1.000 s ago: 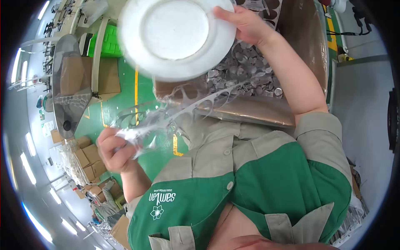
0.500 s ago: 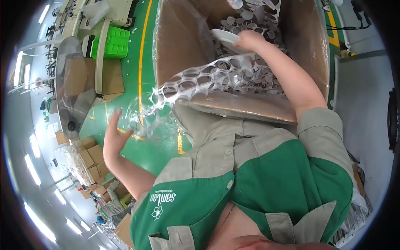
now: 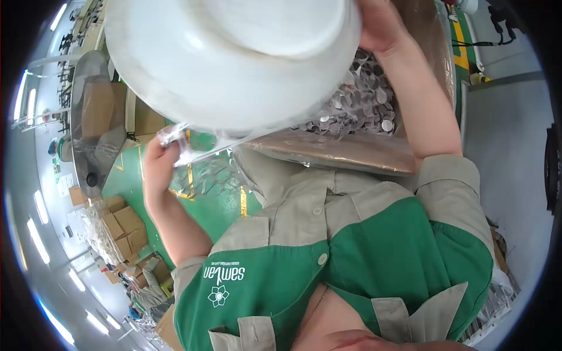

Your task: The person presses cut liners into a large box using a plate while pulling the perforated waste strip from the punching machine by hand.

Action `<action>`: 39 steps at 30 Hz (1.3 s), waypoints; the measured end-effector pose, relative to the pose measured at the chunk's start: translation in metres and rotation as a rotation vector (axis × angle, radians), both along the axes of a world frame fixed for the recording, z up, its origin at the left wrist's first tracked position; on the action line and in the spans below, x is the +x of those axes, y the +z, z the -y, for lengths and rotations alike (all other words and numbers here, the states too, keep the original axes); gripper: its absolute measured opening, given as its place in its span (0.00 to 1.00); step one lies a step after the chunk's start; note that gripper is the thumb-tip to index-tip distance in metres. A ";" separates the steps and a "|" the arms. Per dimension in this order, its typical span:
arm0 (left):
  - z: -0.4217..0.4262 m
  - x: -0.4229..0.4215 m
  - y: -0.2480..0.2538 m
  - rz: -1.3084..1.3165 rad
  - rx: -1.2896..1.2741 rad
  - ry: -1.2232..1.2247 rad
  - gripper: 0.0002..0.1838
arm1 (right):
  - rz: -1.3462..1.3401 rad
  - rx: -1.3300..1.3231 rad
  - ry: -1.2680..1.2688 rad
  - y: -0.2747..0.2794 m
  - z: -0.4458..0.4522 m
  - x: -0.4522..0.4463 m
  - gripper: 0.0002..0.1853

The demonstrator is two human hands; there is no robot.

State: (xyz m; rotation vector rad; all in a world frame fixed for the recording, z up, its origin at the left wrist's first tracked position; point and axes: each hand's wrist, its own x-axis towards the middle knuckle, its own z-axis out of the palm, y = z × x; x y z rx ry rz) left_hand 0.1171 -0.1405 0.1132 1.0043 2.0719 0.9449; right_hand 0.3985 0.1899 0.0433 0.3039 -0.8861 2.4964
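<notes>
My right hand (image 3: 379, 26) grips the right edge of a large white plate (image 3: 234, 76), whose underside faces me close to the camera. On the left, my left hand (image 3: 160, 157) is closed on the end of a clear plastic web (image 3: 186, 153) with round holes. The web stretches right below the plate, which hides part of it, and some hangs loose over the floor. Behind them stands a plastic-lined cardboard box (image 3: 333, 153) holding many small grey discs (image 3: 374, 108). The plate covers much of the box.
At the left are a grey transparent shield (image 3: 96, 158) and stacked cardboard boxes (image 3: 126, 225). Another person (image 3: 151, 286) is farther off at the lower left. A grey panel (image 3: 509, 134) stands at the right, beyond the box. Yellow lines cross the green floor (image 3: 219, 213).
The plate has risen out of the box toward the camera and turned its underside to me. My left hand, open half a second ago, has closed on the plastic web.
</notes>
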 end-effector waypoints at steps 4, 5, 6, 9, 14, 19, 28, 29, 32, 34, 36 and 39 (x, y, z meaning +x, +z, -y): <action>0.072 -0.009 0.066 -0.303 0.286 0.317 0.19 | 1.058 0.433 0.071 -0.181 -0.010 -0.004 0.31; 0.098 -0.021 0.075 -0.236 0.301 0.391 0.19 | 1.293 1.022 -0.140 -0.276 -0.028 0.003 0.28; 0.123 -0.035 0.075 -0.206 0.339 0.469 0.19 | 1.370 1.130 -0.250 -0.314 -0.020 0.022 0.25; 0.167 -0.090 0.042 -0.291 0.387 0.651 0.19 | 1.673 1.357 -0.140 -0.317 0.008 0.036 0.21; 0.096 -0.078 0.027 -0.613 -0.608 -0.040 0.44 | 1.555 1.532 -0.170 -0.240 0.003 -0.007 0.20; -0.104 0.066 -0.044 -0.945 -0.358 -0.687 0.48 | 1.403 1.490 -0.201 -0.181 0.007 -0.036 0.21; -0.107 0.061 -0.015 0.109 -0.192 -0.182 0.17 | 0.257 0.383 -0.463 0.049 0.021 0.015 0.22; -0.092 0.038 0.000 -0.060 -0.197 -0.097 0.20 | 0.136 0.181 -0.355 0.066 0.025 0.022 0.23; -0.075 0.083 0.046 0.394 0.537 0.261 0.17 | -0.176 0.003 0.109 0.012 0.006 0.010 0.22; -0.069 0.040 0.074 0.233 0.280 0.063 0.15 | 0.189 0.146 0.166 -0.076 -0.011 -0.003 0.24; -0.066 0.028 0.076 0.190 0.327 0.222 0.11 | 1.008 0.653 -0.069 -0.183 -0.022 -0.008 0.25; -0.050 0.007 0.042 0.213 0.163 0.324 0.09 | 1.669 1.340 -0.415 -0.309 0.002 0.019 0.17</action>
